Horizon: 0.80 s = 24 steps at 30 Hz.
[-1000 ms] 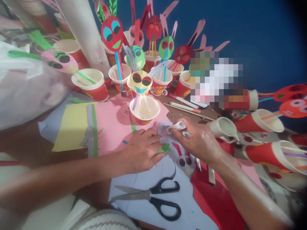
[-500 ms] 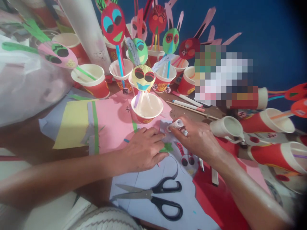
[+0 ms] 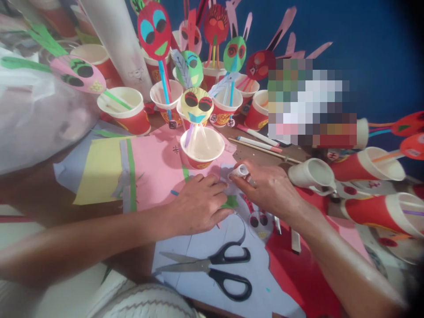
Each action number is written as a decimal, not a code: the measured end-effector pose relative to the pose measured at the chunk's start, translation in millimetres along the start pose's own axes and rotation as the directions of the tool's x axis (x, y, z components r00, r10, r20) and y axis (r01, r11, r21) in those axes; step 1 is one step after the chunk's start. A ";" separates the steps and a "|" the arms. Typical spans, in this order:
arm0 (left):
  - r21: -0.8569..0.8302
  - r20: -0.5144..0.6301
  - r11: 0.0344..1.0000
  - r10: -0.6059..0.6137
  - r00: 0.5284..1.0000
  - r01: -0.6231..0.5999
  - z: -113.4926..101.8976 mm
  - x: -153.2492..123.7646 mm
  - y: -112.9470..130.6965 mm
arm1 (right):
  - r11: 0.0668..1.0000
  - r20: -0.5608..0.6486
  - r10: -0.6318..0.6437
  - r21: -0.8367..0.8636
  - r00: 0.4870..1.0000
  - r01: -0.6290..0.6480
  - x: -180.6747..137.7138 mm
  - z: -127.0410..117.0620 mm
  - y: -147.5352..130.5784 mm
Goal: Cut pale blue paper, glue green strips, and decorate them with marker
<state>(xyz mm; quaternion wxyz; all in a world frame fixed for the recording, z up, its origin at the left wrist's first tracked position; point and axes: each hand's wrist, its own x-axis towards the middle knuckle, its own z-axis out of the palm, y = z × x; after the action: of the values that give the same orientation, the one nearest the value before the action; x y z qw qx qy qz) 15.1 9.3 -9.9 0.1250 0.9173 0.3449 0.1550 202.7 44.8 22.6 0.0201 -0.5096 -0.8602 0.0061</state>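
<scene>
My left hand [image 3: 200, 203] lies palm down on the sheets, fingers loosely stretched, pressing on paper beside a green paper piece [image 3: 229, 202]. In my right hand [image 3: 270, 185] a short white tube, which looks like a glue stick [image 3: 241, 170], is gripped by thumb and fingers. Its lower end is down at a small lilac paper piece [image 3: 226, 170]; the contact is hidden. Below the right hand lies a lilac paper face [image 3: 260, 225] with red-and-black eyes. Black-handled scissors [image 3: 212, 265] rest with blades apart on a lilac sheet [image 3: 188, 247], nearer me.
A paper cup [image 3: 202, 148] with a yellow paper face [image 3: 198, 106] stands ahead of my hands. More cups with straw-mounted faces line the back and right. A white mug [image 3: 313, 174] sits beside my right wrist. Markers [image 3: 258, 145] and a white plastic bag [image 3: 43, 119] lie around.
My right hand has shifted slightly left with the glue stick, whose end has tilted. My left hand stays in place on the paper.
</scene>
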 end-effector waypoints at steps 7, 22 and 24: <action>0.003 -0.023 1.000 -0.001 1.000 0.001 2.7 -2.0 -0.4 | 1.000 0.009 -0.029 -0.005 1.000 0.029 -3.9 -2.0 0.9; -0.013 -0.003 1.000 -0.011 1.000 0.011 0.1 -1.4 1.5 | 0.999 0.005 0.021 0.037 1.000 -0.021 1.3 -2.5 5.3; -0.010 -0.011 1.000 -0.008 1.000 0.008 0.6 -1.1 1.5 | 0.999 -0.002 0.020 0.042 1.000 -0.020 2.7 -1.7 5.2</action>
<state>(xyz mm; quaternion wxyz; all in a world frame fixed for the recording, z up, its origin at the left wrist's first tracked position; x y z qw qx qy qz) 15.4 7.4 -10.2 0.1284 0.9144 0.3484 0.1610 206.1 49.7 24.2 0.0316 -0.5175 -0.8548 0.0238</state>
